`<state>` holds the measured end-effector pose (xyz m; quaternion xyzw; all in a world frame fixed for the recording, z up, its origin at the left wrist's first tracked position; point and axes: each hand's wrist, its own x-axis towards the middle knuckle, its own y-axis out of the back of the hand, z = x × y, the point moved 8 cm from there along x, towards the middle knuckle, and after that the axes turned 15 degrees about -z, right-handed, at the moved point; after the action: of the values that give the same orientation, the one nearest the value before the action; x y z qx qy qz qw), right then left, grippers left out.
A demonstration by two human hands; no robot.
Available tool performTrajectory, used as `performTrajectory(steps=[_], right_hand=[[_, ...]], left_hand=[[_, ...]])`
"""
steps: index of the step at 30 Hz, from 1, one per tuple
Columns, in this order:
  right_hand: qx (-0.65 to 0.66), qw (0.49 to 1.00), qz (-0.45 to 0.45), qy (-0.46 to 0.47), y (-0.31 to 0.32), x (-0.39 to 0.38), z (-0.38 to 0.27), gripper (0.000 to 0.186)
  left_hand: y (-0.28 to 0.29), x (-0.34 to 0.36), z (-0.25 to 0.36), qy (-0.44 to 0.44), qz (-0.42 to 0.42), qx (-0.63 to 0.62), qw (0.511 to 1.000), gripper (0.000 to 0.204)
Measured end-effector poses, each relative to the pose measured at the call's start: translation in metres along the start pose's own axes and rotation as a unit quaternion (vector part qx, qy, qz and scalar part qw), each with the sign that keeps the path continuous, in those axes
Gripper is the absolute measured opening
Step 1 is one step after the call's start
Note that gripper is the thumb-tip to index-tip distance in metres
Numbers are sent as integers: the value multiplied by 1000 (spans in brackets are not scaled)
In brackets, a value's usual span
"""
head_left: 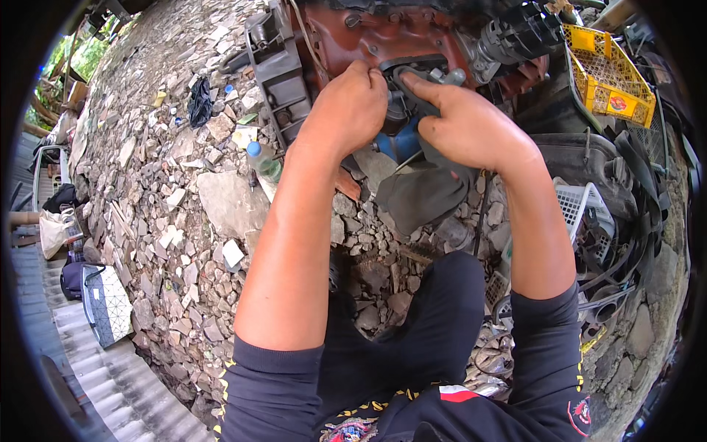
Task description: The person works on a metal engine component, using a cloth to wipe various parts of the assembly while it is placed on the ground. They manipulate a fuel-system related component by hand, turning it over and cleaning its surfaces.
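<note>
A reddish-brown engine block (427,37) stands in front of me at the top of the view. My left hand (350,107) is closed at a black part on its near side, with the fingertips curled out of sight, so what they grip cannot be made out. Close beside it, my right hand (471,124) presses a dark grey cloth (423,200) against the same area, index finger lying along it. The cloth hangs down below that hand. Between the hands, a blue part (398,146) shows under the black one.
Loose stones (177,191) cover the ground. A blue-capped bottle (264,160) and a black plastic bag (199,102) lie to the left. Right of me are a yellow crate (622,103) and a white basket (571,199). Corrugated sheeting (140,383) borders the lower left.
</note>
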<state>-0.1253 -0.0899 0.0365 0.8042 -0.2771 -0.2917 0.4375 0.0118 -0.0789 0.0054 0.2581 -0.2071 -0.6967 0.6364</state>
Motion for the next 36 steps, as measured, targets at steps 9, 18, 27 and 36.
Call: performTrajectory(steps=[9,18,27,36], right_hand=[[12,990,-119,-70,24,-2,15,54],[55,990,-128,-31,23,-6,4,57],[136,988,67,8,-33,-44,15,62],[336,940,47,-20,-34,-37,18,62]], left_hand=[[-5,-2,2,-32,17,-44,998,45],[8,-4,4,-45,27,-15,999,45],[5,2,3,-43,27,-30,998,46],[2,2,7,-31,16,-16,999,47]])
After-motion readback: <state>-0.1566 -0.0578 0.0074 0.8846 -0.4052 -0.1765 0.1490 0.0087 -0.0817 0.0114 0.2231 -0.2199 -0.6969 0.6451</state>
